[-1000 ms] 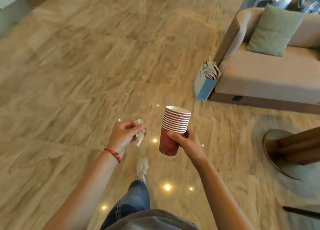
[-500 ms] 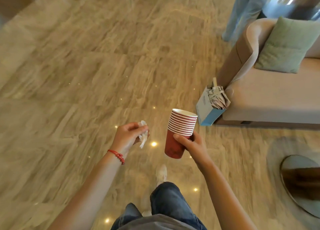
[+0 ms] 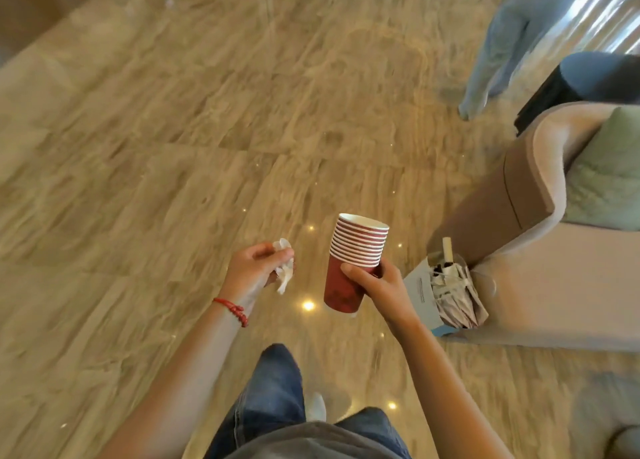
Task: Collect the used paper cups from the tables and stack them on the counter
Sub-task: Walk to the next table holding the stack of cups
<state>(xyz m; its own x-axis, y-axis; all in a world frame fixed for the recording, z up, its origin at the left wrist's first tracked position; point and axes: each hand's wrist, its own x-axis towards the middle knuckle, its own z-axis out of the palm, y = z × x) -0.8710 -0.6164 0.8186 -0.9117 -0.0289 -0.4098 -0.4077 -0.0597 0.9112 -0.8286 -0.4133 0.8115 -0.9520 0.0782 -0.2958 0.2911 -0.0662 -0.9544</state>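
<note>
Item: stack of red paper cups (image 3: 356, 256), nested, upright, carried in mid-air above the marble floor (image 3: 173, 147). Right hand (image 3: 379, 285) grasps the bottom cup's wall; left hand (image 3: 258, 273) pinches a crumpled white tissue (image 3: 284, 268).

Change: both grips as half a second ago; the armchair (image 3: 540, 237) and blue paper bag (image 3: 440, 292) now lie closer, beside the right arm.

Reading: transit stage, collecting probably finished; no counter in view, stacking there not yet done.

Glossy marble-look floor (image 3: 173, 168); matt paper cups (image 3: 356, 254); crumpled tissue (image 3: 284, 268); fabric sofa (image 3: 554, 285).
</note>
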